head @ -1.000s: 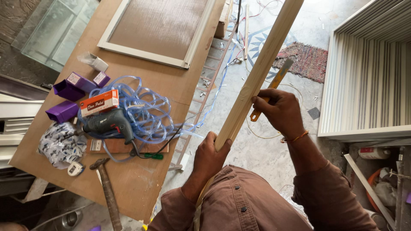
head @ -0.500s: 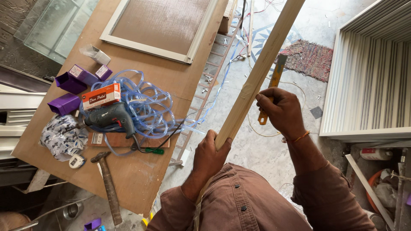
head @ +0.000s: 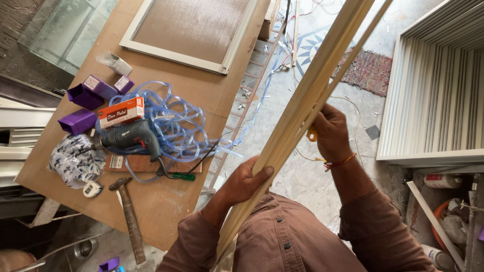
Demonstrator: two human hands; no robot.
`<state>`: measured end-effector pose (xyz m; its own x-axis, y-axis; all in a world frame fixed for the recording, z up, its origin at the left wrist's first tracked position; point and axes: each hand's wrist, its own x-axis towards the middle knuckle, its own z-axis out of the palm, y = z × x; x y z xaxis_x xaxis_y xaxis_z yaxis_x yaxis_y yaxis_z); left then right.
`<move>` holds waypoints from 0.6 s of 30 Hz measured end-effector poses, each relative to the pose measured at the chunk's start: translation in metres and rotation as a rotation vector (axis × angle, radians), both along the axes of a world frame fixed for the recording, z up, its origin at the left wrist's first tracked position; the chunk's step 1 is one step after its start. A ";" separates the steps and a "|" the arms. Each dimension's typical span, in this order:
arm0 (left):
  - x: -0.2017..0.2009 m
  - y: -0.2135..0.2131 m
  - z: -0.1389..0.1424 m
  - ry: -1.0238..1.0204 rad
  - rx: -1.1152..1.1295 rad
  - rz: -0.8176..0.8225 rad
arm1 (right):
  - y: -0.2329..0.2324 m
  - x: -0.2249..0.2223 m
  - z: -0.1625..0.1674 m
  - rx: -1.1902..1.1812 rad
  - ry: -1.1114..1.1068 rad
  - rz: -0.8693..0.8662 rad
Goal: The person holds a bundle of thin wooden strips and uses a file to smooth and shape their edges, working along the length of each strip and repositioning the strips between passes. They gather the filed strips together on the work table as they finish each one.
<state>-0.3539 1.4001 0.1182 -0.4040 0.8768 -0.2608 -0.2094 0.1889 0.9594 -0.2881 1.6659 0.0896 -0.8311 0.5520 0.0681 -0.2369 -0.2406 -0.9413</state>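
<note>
Workshop floor w/ patterned tile and scattered scraps, brown board bench (head: 201, 95) on the left side. Long pale wood strip (head: 307, 100) runs diagonally from bottom centre, by the person's chest, up to top right, out of frame; it looks like more than one thin strip held together. Left hand (head: 245, 180) is wrapped round the strip's lower part, fingers closed on it, thumb across the top. Right hand (head: 330, 132) is higher up, just behind the strip, fingers curled tight around an orange-handled tool (head: 312, 134); only a bit of the handle shows, so can't tell what kind. Red thread on that wrist. Brown shirt sleeves on both arms.

On the bench, well apart from the hands: dark power drill (head: 133, 137) lying on a tangle of clear blue tubing (head: 176, 126), orange-and-white box (head: 121, 112) touching the drill, purple boxes (head: 85, 100) further left, hammer (head: 128, 214) near the bench edge, tape measure (head: 92, 189) just beside the hammer head. White-framed mesh panel (head: 196, 30) at the bench's far end. White louvred panel (head: 443, 95) on the right.
</note>
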 end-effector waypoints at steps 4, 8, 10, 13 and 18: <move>0.007 -0.002 -0.002 -0.169 0.125 -0.163 | 0.000 -0.023 -0.016 -0.231 0.258 0.182; 0.011 0.000 -0.009 -0.233 0.113 -0.294 | -0.017 -0.059 -0.017 -0.426 0.467 0.400; 0.014 -0.004 -0.014 -0.268 0.074 -0.324 | -0.034 -0.076 -0.012 -0.461 0.493 0.534; 0.011 -0.008 -0.021 -0.419 0.190 -0.292 | -0.057 -0.095 0.002 -0.340 0.451 0.743; 0.012 -0.019 -0.027 -0.444 0.147 -0.311 | -0.078 -0.121 0.022 -0.253 0.363 1.255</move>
<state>-0.3418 1.3807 0.0909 0.0003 0.9771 -0.2126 -0.5554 0.1769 0.8125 -0.4088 1.5877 0.1120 -0.7391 -0.5403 0.4023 0.0465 -0.6367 -0.7697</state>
